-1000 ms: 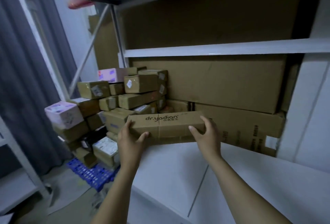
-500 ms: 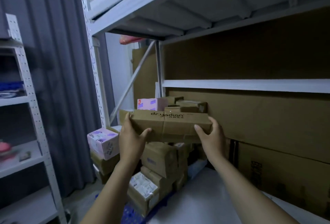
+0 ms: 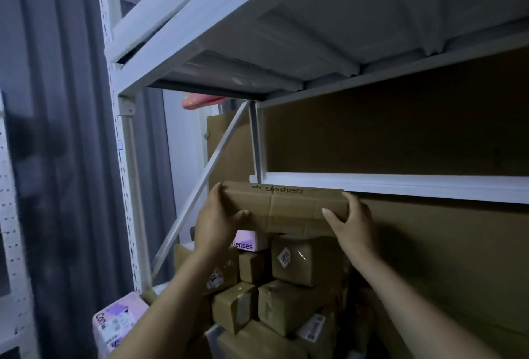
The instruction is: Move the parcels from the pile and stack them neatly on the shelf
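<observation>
The left hand (image 3: 217,221) and right hand (image 3: 353,224) clasped the two short ends of the long brown parcel (image 3: 286,207), thumbs on its near face, holding it flat and level with the front edge of the shelf (image 3: 400,184) near its left corner, probably so it could slide in square, above the pile (image 3: 289,298).
</observation>
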